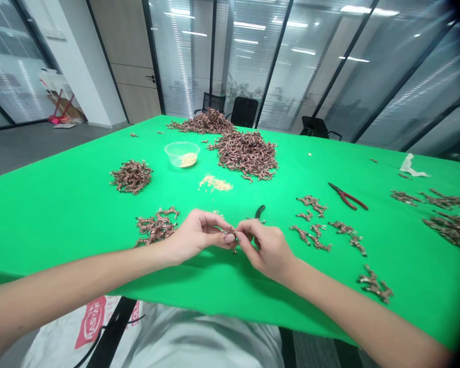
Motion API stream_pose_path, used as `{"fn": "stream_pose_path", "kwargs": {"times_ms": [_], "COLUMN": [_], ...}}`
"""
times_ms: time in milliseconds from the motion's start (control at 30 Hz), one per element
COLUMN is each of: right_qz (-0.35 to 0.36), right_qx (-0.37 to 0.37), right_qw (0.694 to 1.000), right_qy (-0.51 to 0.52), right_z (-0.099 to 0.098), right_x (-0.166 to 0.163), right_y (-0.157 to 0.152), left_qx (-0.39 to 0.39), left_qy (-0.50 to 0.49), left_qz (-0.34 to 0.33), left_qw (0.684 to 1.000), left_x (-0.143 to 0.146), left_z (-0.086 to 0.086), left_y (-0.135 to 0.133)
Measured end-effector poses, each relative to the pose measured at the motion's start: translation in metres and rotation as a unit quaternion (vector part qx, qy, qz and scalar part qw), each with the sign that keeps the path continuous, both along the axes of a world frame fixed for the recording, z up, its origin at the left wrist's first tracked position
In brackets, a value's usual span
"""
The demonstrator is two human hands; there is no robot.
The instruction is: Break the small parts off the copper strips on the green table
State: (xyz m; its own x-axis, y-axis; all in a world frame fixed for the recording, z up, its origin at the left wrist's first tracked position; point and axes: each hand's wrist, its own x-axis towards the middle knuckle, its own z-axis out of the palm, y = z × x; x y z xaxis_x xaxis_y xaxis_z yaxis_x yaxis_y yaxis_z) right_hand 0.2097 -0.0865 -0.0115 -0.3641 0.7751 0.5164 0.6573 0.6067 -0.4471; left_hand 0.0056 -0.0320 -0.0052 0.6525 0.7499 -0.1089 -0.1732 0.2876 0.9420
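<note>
My left hand (197, 232) and my right hand (264, 248) meet over the near edge of the green table (61, 204). Both pinch one small brown metal part (232, 237) between thumb and fingertips. A small pile of the same brown parts (155, 225) lies just left of my left hand. Black-handled pliers (259, 211) lie right behind my right hand, partly hidden by it.
A clear plastic bowl (182, 153) holds tiny pale pieces, with a loose scatter of them (215, 183) nearby. Big brown heaps (247, 151) lie at the back, smaller clusters (132, 176) left and right. Red-handled pliers (348, 196) lie at right. Black chairs (244, 111) stand behind the table.
</note>
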Motion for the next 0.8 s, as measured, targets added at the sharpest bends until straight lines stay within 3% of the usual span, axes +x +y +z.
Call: {"fn": "stream_pose_path", "kwargs": {"times_ms": [467,667,800], "right_qz": [0.02,0.023,0.033], "right_qx": [0.13,0.098,0.026], "right_qw": [0.986,0.992,0.999], "right_qy": [-0.102,-0.076,-0.012], "right_z": [0.0035,0.0043,0.0079], "right_x": [0.0011,-0.0005,-0.0029], "right_y": [0.0006,-0.0012,-0.0038], "left_qx": [0.081,0.141,0.277], "left_qy": [0.026,0.028,0.069], "left_qz": [-0.008,0.012,0.056], "left_qw": [0.996,0.989,0.957], "left_x": [-0.0022,-0.0014,-0.0043], "left_z": [0.0005,0.0023,0.0075], "left_y": [-0.002,-0.0045,-0.0075]}}
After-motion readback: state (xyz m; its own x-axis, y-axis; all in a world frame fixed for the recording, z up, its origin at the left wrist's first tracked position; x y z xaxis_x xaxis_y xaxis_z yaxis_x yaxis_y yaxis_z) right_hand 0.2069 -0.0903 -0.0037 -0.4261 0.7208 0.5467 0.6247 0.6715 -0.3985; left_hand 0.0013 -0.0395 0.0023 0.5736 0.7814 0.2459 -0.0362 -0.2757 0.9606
